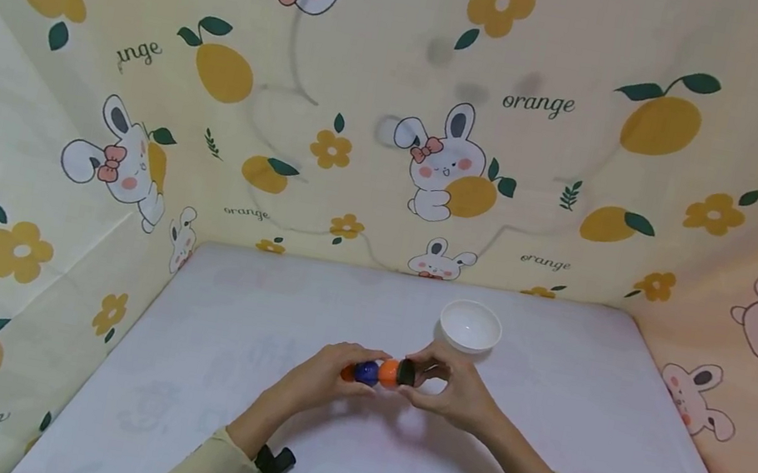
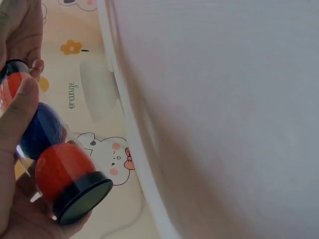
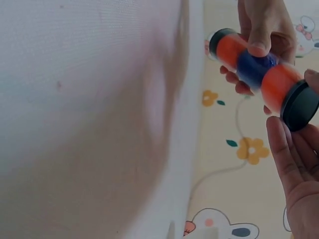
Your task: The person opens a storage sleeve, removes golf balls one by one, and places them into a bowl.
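Observation:
A clear tube (image 3: 255,68) with black caps at both ends holds two orange balls and a blue ball between them. My left hand (image 1: 330,373) grips the tube around its middle, its thumb lying over the clear wall in the left wrist view. At the tube's right end, my right hand (image 1: 458,390) pinches the black cap (image 3: 300,105) between thumb and fingers. The opposite cap (image 2: 82,198) shows beyond my left hand in the left wrist view. Both hands keep the tube roughly level, above the white table.
A white bowl (image 1: 473,311) stands on the table (image 1: 237,305) just beyond my right hand. Cloth walls (image 1: 397,45) printed with rabbits and oranges close off the back and both sides. A black wrist mount (image 1: 274,462) sits by each sleeve.

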`<state>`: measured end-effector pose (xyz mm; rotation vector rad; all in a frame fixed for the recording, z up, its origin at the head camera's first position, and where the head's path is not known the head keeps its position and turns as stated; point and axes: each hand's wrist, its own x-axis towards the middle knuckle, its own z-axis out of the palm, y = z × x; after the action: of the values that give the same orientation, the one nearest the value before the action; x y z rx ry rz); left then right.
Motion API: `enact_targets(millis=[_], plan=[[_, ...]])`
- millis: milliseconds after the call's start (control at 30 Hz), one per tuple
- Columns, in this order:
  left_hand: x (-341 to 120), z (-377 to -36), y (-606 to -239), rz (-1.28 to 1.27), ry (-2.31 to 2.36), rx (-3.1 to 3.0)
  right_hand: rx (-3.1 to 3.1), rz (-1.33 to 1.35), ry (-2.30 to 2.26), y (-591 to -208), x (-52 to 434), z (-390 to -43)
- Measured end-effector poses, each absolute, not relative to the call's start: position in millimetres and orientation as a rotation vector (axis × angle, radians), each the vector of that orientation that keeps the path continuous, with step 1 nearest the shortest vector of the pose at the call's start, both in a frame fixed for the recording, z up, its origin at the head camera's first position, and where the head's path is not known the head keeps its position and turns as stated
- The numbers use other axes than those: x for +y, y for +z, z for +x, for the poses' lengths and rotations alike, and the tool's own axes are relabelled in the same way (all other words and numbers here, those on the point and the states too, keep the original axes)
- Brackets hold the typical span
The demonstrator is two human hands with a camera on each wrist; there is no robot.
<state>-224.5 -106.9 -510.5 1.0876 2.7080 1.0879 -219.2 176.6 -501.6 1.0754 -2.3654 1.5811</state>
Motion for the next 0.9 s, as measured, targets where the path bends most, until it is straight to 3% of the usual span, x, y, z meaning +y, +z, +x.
enact_targets(millis=[900], plan=[[-108.5, -233.4, -508.2, 0.885, 1.28, 2.698, -2.3, 0.984, 1.635, -506.4, 180.5, -220.3]])
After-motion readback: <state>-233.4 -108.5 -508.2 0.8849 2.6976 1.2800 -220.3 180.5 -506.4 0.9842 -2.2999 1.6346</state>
